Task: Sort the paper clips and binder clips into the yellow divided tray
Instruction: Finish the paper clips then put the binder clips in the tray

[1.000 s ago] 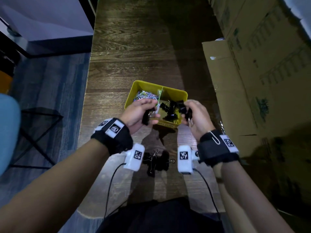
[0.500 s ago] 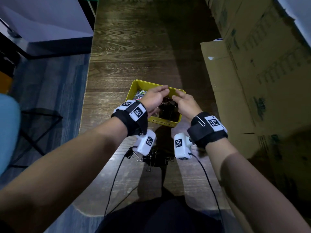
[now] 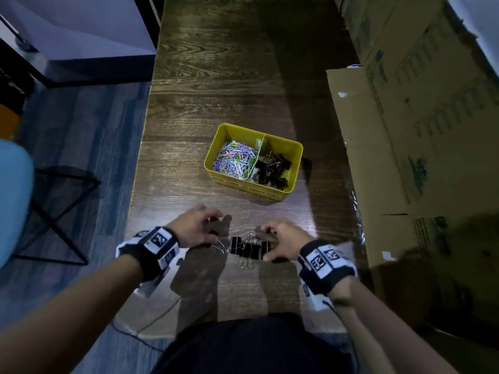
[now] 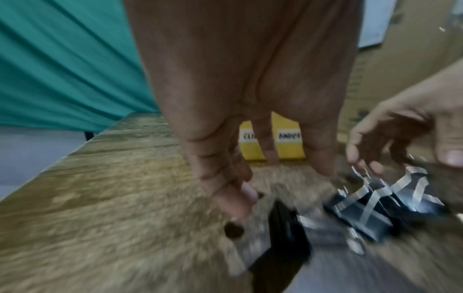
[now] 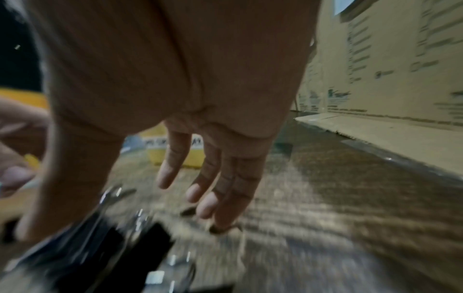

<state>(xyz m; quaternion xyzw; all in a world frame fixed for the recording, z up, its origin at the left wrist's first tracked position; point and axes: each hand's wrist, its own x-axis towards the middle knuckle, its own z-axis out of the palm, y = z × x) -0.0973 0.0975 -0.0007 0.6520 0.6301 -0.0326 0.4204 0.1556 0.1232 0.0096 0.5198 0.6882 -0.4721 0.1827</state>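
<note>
The yellow divided tray (image 3: 229, 182) stands mid-table. Its left compartment holds coloured paper clips (image 3: 235, 160) and its right compartment black binder clips (image 3: 272, 170). A small pile of loose black binder clips (image 3: 249, 248) lies near the table's front edge, blurred in the left wrist view (image 4: 375, 208). My left hand (image 3: 213, 225) hovers just left of the pile and my right hand (image 3: 267, 238) just right of it, both low over the wood. The left hand's fingers (image 4: 225, 188) and the right hand's fingers (image 5: 225, 188) hang relaxed and hold nothing.
Flattened cardboard boxes (image 3: 405, 130) line the table's right side, close to the tray. The table's left edge (image 3: 140, 163) drops to the floor, with a blue chair (image 3: 13, 198) beside it. Bare wood stretches beyond the tray.
Both hands were over the tray's right compartment with binder clips. They have pulled back toward me, empty, to either side of the loose pile.
</note>
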